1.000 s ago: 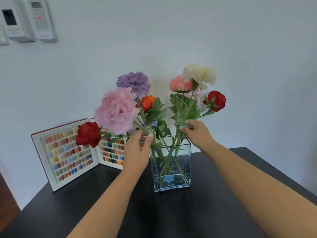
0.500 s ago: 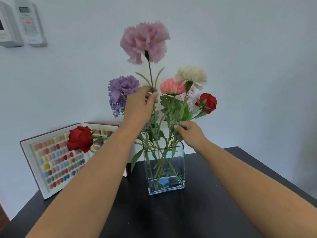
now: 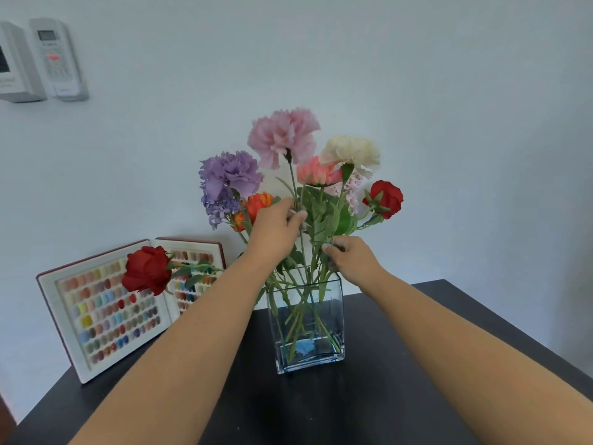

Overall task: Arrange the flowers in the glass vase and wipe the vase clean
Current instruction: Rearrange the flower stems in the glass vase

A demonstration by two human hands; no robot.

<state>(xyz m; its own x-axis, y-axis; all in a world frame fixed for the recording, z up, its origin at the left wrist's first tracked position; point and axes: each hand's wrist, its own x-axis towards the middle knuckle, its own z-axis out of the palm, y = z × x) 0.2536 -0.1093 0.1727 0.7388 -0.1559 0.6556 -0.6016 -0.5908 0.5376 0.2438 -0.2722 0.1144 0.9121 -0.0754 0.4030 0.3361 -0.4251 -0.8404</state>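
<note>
Above the glass vase, the pink carnation stem is being pinched by the left hand; leafy stems at its rim are being gripped by the right hand.

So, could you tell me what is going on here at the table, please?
A person is arranging flowers in a glass vase on a dark table. The left hand pinches the stem of the pink carnation, and the right hand grips the other stems just above the rim. One red rose droops out to the left.
</note>
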